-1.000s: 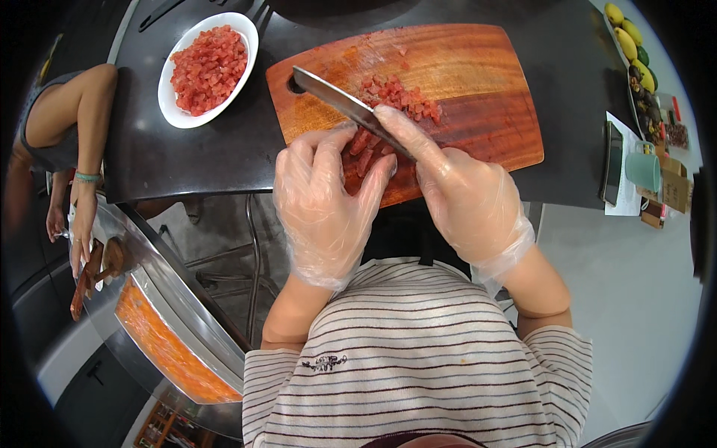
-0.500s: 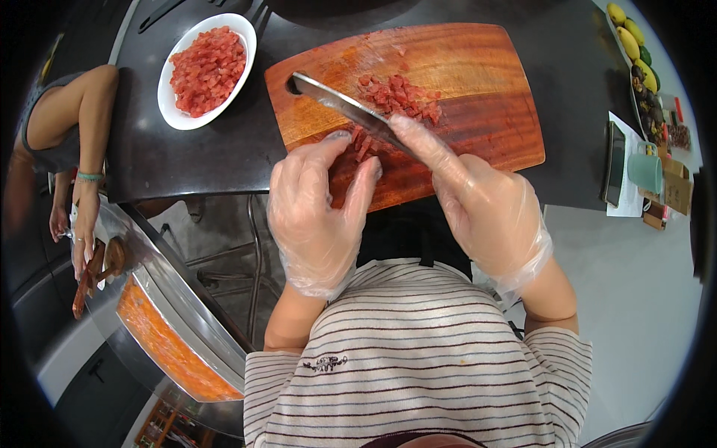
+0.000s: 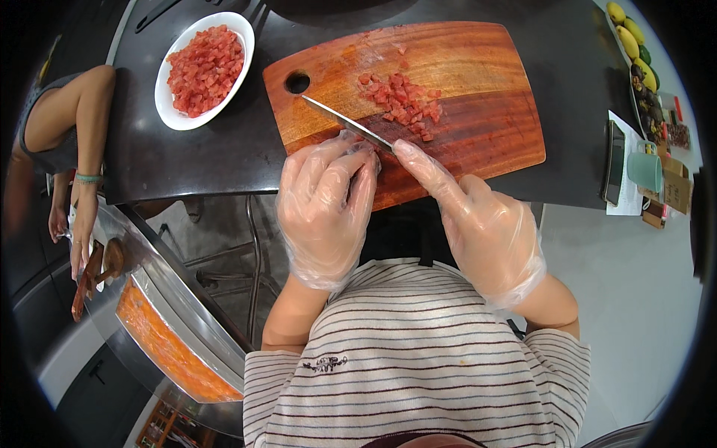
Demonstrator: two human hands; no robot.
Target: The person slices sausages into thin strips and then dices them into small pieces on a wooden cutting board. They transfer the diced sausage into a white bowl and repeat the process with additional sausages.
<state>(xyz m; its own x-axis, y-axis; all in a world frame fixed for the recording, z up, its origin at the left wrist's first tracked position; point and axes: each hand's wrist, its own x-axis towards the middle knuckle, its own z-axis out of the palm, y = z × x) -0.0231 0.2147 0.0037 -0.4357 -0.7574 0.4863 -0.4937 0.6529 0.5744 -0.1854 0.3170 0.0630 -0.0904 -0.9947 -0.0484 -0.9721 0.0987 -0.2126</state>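
Note:
On the wooden cutting board (image 3: 478, 67), my right hand (image 3: 485, 231) in a clear plastic glove grips a knife (image 3: 345, 120), its index finger stretched along the back of the blade. The blade slants up to the left, its tip near the board's hole. My left hand (image 3: 325, 209), gloved likewise, is closed at the near edge of the board, fingertips pinched together beside the blade. Red strips lie under those fingers, mostly hidden by them. Just beyond the knife is a small heap of diced red pieces (image 3: 407, 101), perhaps tomato.
A white oval bowl (image 3: 166, 103) of the same red dice stands left on the dark table (image 3: 194, 164). Another person's arm (image 3: 89, 149) reaches in at far left, near a metal tray (image 3: 187, 321) with orange food. A phone (image 3: 615, 164), green mug (image 3: 645, 172) and fruit (image 3: 629, 43) sit right.
The knife has shifted right and its tip has left the board's hole. My left fingers have closed over the strips, and the diced heap has spread toward me.

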